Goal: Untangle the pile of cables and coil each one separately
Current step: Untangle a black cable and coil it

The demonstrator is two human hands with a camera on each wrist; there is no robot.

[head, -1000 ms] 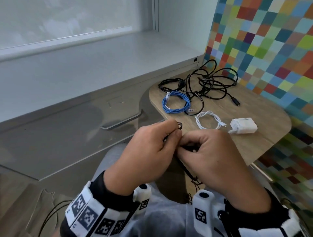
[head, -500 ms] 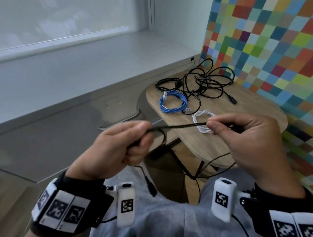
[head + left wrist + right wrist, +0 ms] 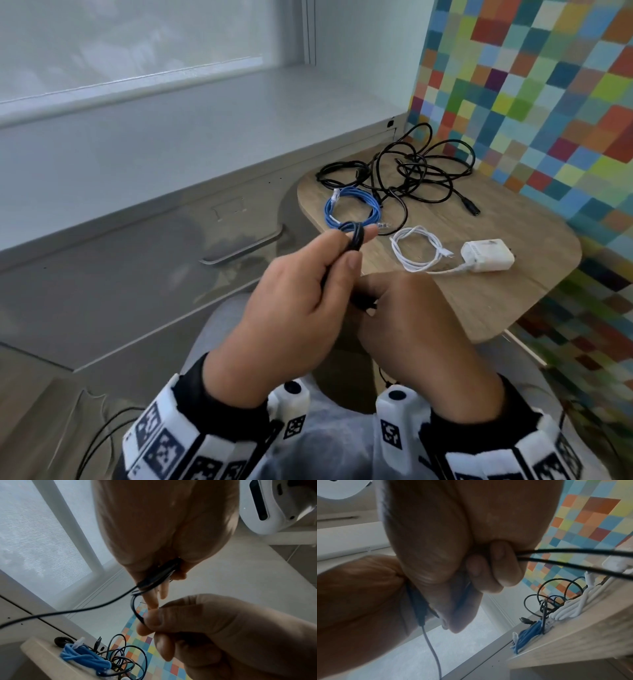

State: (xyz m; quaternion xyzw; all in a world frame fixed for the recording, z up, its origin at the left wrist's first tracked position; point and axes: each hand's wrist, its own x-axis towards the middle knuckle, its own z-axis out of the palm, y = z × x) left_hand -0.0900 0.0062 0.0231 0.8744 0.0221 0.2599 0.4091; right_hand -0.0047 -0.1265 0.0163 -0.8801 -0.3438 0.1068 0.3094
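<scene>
A thin black cable [image 3: 354, 236] is held in front of the tabletop [image 3: 486, 294], above the person's lap, by both hands. Several turns of it are gathered into a small bundle that is gripped by the left hand [image 3: 291, 315], whose fingers [image 3: 154, 599] are curled closed around the strands; a short loop of the bundle sticks out above the fingertips in the head view. Just beside it, and touching it, the right hand [image 3: 418, 329] is seen with its fingers [image 3: 498, 566] curled tight on a further stretch of the same cable, which is pinched under the thumb. Two black strands run out of this fist to the right in the right wrist view, and a single strand hangs down below the left hand; whether these all belong to one cable cannot be told with certainty.

On the tabletop, well apart from the hands, a tangled pile of black cables [image 3: 421, 174] is left at the far edge, near the checkered wall [image 3: 548, 102]. A coiled blue cable [image 3: 349, 209] lies just in front of the pile, touching one black loop. To its right a coiled white cable [image 3: 416, 251] is laid, joined to a white charger block [image 3: 488, 256]. A grey windowsill [image 3: 171, 137] is seen on the left.
</scene>
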